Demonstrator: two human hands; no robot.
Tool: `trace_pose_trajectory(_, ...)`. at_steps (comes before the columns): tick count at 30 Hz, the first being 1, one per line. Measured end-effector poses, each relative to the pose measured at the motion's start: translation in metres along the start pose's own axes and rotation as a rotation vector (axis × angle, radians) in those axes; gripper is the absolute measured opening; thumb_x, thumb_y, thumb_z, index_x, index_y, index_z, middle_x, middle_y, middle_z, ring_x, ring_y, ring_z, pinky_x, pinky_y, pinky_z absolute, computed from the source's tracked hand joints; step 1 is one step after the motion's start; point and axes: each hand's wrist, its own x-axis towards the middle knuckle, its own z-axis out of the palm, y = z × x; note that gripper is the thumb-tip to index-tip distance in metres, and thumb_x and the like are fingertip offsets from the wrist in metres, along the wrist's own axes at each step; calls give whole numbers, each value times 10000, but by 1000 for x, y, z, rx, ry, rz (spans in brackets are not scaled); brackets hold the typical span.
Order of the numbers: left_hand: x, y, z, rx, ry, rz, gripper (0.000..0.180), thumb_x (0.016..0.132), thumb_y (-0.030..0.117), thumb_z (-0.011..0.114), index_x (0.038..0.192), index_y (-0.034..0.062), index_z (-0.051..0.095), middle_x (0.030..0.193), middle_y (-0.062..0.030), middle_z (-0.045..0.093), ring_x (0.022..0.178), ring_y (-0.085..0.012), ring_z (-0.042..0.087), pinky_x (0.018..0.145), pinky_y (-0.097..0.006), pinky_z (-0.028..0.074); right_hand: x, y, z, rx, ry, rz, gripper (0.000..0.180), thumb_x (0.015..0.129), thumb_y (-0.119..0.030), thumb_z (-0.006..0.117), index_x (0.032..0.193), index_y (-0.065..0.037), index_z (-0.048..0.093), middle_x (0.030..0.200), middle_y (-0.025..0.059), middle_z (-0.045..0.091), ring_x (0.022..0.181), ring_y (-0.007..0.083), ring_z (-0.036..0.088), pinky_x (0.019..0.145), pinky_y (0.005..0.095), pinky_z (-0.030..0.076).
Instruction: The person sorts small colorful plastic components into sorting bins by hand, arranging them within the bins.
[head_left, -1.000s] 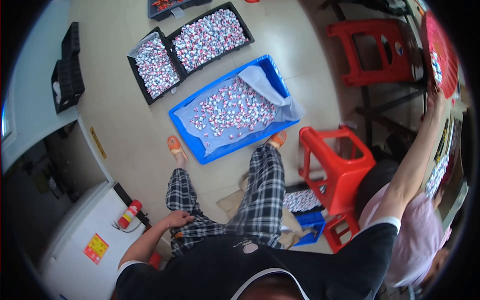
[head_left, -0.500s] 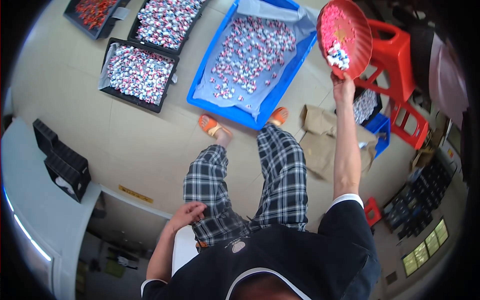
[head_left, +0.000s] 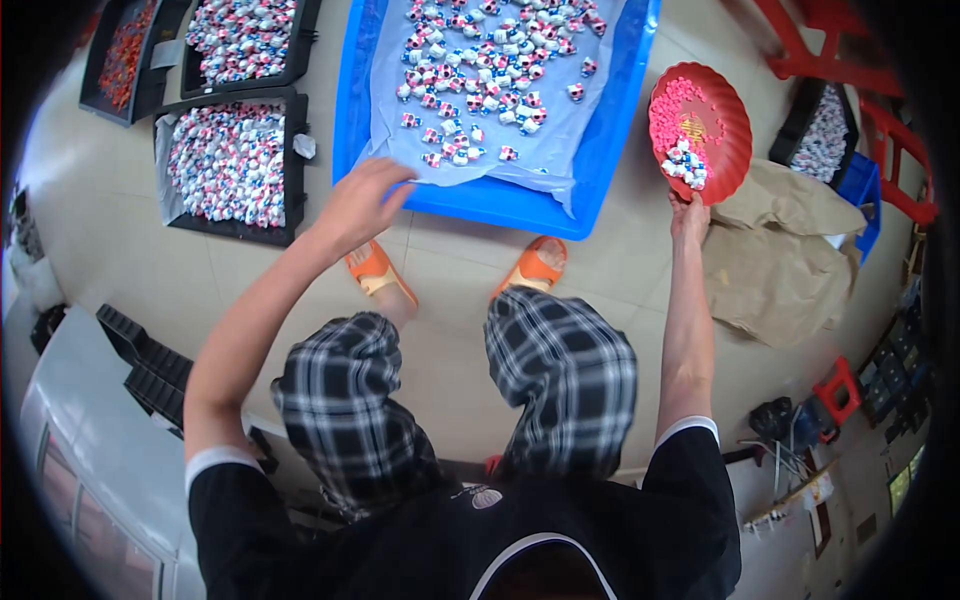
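My remote feed shows a blue tray (head_left: pixel 500 208) and, to its right, a red dish (head_left: pixel 730 130), its near rim gripped by the right hand (head_left: pixel 689 215). The left hand (head_left: pixel 362 205), loosely spread, seemingly empty, is at the tray's near-left corner, contact unclear. Small white figures (head_left: pixel 476 103) lie in both. I judge the step as positioning the dish; the next calls for level handling.

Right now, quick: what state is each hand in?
Left hand: open, slightly blurred, nothing seen in it, at the near left corner of the blue tray.
Right hand: closed on the near rim of the red dish.
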Motion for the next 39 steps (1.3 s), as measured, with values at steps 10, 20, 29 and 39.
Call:
trace_pose_trajectory(10, 62, -45, 93, -109, -716, 270, 598, 903, 468, 432, 1306, 27, 401, 1309, -184, 429, 1206, -317, 414, 1014, -394, 322, 22, 85, 3, 116, -94, -64, 353, 929, -187, 442, 1254, -62, 380, 1117, 126, 548, 834, 230, 610, 651, 364, 531)
trace_pose_trajectory(20, 22, -41, 93, 108, -412, 436, 630, 860, 496, 471, 1303, 61, 361, 1243, -147, 476, 1124, -287, 469, 882, -427, 393, -139, -85, 67, -764, -325, -440, 269, 886, -214, 562, 1056, -7, 583, 855, 52, 611, 747, 106, 589, 654, 235, 475)
trace_pose_trajectory(29, 9, -50, 92, 271, -34, 450, 626, 818, 508, 509, 1238, 48, 439, 1216, -140, 487, 1150, -310, 443, 931, -436, 354, -176, 69, 311, -1014, -1315, -1150, 209, 793, -114, 588, 977, -16, 593, 917, 133, 622, 806, 309, 608, 687, 378, 492)
trace_pose_trajectory(39, -22, -68, 71, 409, -101, 116, 712, 759, 543, 532, 1252, 39, 433, 1122, -137, 522, 1032, -309, 486, 884, -417, 371, -171, 110, 343, -1164, -1483, -1546, 213, 790, -186, 590, 949, -47, 561, 872, 86, 580, 760, 245, 608, 588, 361, 501)
